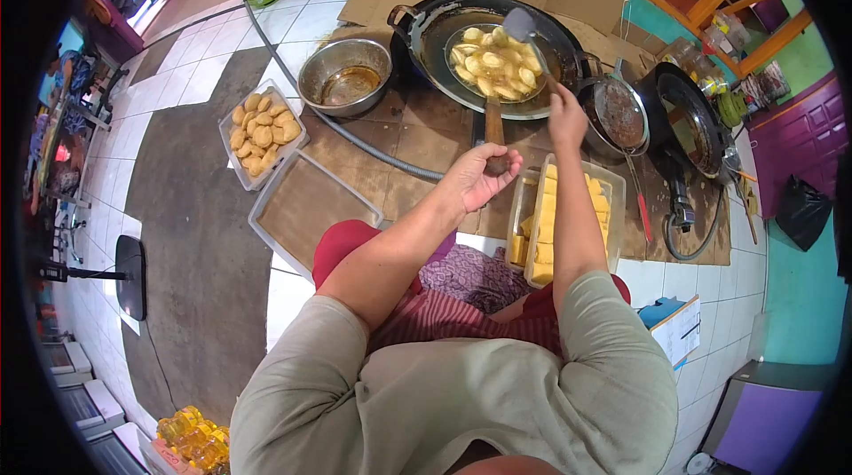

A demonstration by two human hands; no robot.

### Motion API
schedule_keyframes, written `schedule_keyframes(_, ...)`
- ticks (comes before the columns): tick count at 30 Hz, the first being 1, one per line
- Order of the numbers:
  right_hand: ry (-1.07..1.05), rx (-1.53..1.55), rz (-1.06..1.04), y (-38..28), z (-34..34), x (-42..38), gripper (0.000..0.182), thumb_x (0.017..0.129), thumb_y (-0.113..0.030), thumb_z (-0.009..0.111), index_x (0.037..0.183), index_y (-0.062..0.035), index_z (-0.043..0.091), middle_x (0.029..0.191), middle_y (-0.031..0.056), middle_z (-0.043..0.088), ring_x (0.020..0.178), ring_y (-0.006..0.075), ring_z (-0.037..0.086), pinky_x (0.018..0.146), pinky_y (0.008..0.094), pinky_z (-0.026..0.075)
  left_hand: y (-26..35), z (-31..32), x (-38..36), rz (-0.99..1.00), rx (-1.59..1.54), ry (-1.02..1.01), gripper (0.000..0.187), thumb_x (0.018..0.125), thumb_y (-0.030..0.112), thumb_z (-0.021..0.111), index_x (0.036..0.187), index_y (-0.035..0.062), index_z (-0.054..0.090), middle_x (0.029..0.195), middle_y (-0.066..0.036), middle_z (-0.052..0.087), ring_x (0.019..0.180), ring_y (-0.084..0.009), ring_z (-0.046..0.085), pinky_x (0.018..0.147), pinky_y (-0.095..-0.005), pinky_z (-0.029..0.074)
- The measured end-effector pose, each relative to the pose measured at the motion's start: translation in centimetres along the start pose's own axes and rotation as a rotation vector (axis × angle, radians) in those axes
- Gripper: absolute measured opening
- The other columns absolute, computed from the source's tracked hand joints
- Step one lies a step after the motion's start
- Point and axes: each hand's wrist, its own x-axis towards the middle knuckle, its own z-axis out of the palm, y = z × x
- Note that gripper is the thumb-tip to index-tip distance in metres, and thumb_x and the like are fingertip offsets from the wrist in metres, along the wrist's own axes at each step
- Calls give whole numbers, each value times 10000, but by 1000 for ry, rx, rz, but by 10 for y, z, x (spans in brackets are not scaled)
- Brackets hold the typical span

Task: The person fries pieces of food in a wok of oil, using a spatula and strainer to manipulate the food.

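Observation:
My left hand (482, 177) is curled round the end of the wooden handle of a wide, round skimmer (494, 122). The skimmer's bowl lies in a large black wok (425, 56), among pale yellow pieces of food (493, 60) in bubbling oil. A spatula (520, 25) with a grey blade is gripped by its handle in my right hand (566, 117), the blade raised over the wok's far right part. Below my hands, plastic tubs (619, 235) hold yellow blocks (545, 231).
A steel bowl (376, 95) and a tub of browned pieces (264, 134) stand left of the wok, with another plastic tub (317, 171) nearer me. Rightward are a strainer (619, 106) over a pot and a second pan (661, 89). A gas hose (382, 152) crosses the floor.

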Motion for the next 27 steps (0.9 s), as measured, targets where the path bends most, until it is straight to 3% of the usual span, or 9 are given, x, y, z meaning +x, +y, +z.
schedule_keyframes(3,219,298,76,48,-15,3,321,845,-251,566,1102,-69,626,1045,118,651,946,236,620,842,317,452,-1,-1,-2,6,8,-4,197,849,84,547,976,-63,510,934,-152,600,827,-215,620,738,-296,548)
schedule_keyframes(7,525,271,214,126,-26,10,348,818,-246,607,1064,-1,629,1045,154,638,959,261,599,870,335,434,-8,3,-12,25,-32,28,275,866,186,571,988,-51,506,944,-150,599,853,-250,623,750,-347,548)
schedule_keyframes(12,458,-18,406,237,-22,20,319,794,-242,610,978,12,666,947,186,660,867,320,626,823,389,474,-32,-9,-47,-81,-78,69,346,862,316,587,1012,16,501,946,-133,586,874,-245,611,756,-344,529)
schedule_keyframes(15,320,296,443,362,20,36,331,830,-226,561,1034,25,628,819,169,660,652,242,591,625,348,490,-53,-3,-85,-68,-6,101,302,860,280,594,1032,38,536,984,-88,602,907,-182,599,800,-295,512)
schedule_keyframes(17,132,700,663,282,-10,0,482,853,-264,560,1249,-5,469,779,88,625,567,147,528,417,244,390,-64,11,-119,-58,44,18,310,876,242,577,1101,38,513,1001,-74,599,929,-171,588,821,-278,500)
schedule_keyframes(19,91,647,800,268,-16,-10,471,830,-231,605,1222,1,485,913,96,618,655,178,564,519,271,453,-77,23,-152,-43,68,-89,326,888,211,562,1156,39,492,1012,-64,590,937,-158,582,830,-268,491)
schedule_keyframes(22,-83,265,570,296,-14,-1,446,811,-194,638,1185,9,504,1016,120,588,765,204,583,662,312,484,-95,26,-191,1,231,-210,372,898,181,548,1231,44,454,1021,-54,574,936,-138,574,832,-259,486)
schedule_keyframes(25,-125,468,365,253,-54,-5,341,785,-121,632,1065,52,543,968,135,609,801,211,581,726,325,469,-112,25,-225,26,514,-279,444,895,198,561,1286,43,420,1048,-40,546,929,-121,566,836,-247,478)
schedule_keyframes(27,-520,493,186,230,-91,21,238,782,-122,638,969,-13,538,920,103,605,844,198,589,745,349,477,-127,24,-247,23,724,-327,464,892,214,569,1293,39,414,1071,-37,537,927,-121,564,843,-242,474)
